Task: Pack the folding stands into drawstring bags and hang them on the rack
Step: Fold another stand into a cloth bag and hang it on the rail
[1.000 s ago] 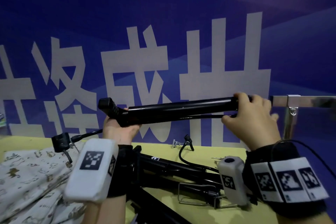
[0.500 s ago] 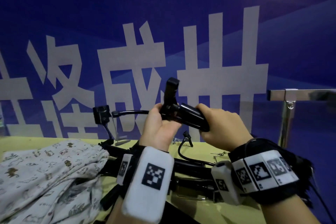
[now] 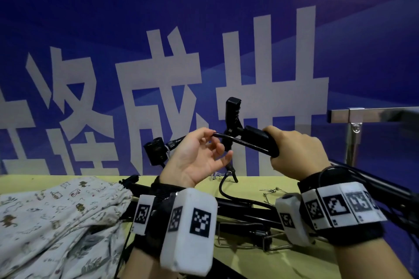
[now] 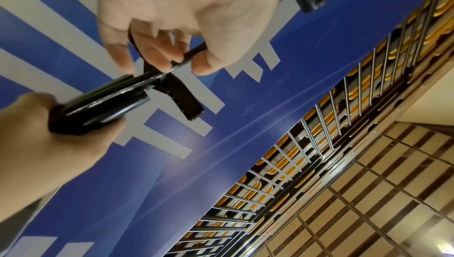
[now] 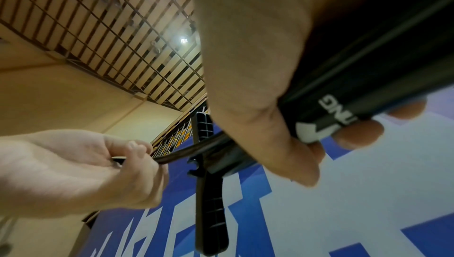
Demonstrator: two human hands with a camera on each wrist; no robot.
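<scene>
Folding stand (image 3: 260,142) was held in the air above the counter (image 3: 249,182), between the 2 hands and in front of the blue banner (image 3: 204,29). Its thick black tube ran from the right hand (image 3: 297,152) up and leftward toward the left; a ribbed black end piece (image 3: 232,113) stood roughly upright at the tube's left end.

Right hand: fingers wrapped around the tube — a firm clasp, printed lettering visible under the fingertips (image 5: 356,131) in the right wrist view.

Left hand (image 3: 199,156): thumb and fingertips pinched a thin black rod (image 4: 181,61) that projects from the tube's left end; the remaining fingers were loosely spread.

Key relation: the long axis lay left-right across the body, the rod end nearest the left hand, the tube body in the right. Judgement — the next fold turns on the left hand swinging the rod toward the tube while the right holds it steady.

Outward: patterned drawstring bag (image 3: 56,217) lay on the counter at lower left, apart from the held stand; more black stands (image 3: 238,210) lay on the counter below the wrists. Metal rack (image 3: 353,124) stood at far right.
</scene>
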